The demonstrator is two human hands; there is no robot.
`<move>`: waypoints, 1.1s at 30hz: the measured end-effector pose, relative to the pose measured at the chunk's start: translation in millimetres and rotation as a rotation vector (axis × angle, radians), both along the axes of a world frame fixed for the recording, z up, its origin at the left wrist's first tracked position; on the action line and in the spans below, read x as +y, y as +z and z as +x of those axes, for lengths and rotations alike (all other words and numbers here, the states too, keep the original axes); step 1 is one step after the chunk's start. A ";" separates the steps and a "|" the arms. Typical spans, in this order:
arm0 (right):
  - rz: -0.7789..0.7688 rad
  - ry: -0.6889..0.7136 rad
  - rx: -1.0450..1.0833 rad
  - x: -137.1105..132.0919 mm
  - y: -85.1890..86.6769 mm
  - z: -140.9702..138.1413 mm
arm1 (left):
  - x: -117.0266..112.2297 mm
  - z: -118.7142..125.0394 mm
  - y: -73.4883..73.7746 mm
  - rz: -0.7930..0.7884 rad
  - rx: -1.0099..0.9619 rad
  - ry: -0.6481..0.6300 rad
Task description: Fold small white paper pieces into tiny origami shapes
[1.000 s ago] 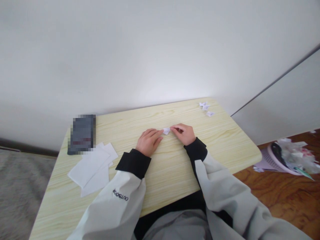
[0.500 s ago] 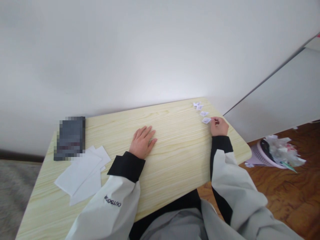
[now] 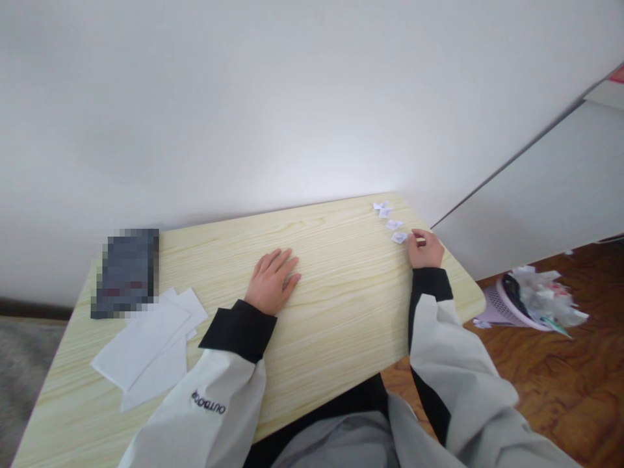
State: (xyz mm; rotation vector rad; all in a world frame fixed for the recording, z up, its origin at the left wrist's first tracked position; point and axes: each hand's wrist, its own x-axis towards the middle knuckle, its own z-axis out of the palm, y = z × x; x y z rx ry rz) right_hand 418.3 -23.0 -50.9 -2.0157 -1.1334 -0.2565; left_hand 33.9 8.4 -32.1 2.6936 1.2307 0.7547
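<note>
My left hand (image 3: 272,281) lies flat on the light wooden table (image 3: 336,312), palm down, its fingers stretched out and nothing held. Near the table's right edge, my right hand (image 3: 426,250) is closed in a pinch at the right tip of a small folded white paper (image 3: 400,238), shaped like a little boat or diamond. Behind that one, several similar folded papers run toward the wall, among them a nearer one (image 3: 394,225) and a farther one (image 3: 385,213). Loose white paper sheets (image 3: 141,338) overlap on the table, left of my left hand.
A dark, pixelated flat object (image 3: 127,270) is at the table's back left, touching the sheets. White wall (image 3: 244,104) rises behind the table. On the wooden floor to the right, a lilac basket (image 3: 498,305) holds crumpled plastic and paper.
The view has shifted slightly, so the table's things appear a little further left. Both hands keep about the same places, the right still at the nearest folded paper.
</note>
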 end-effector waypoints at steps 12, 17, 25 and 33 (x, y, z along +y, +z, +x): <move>-0.005 0.247 -0.297 -0.6 12.2 -79.0 | -6.1 0.5 0.3 -0.018 0.033 0.024; -0.040 0.604 -0.261 1.9 16.0 -152.7 | -19.6 -16.9 12.8 -0.088 0.147 -0.032; -0.102 0.926 -0.246 8.8 21.1 -236.2 | -39.2 -106.5 60.1 -0.216 0.344 0.389; -0.139 0.994 -0.245 12.2 24.8 -262.3 | -65.3 -173.9 40.5 -0.239 0.385 0.562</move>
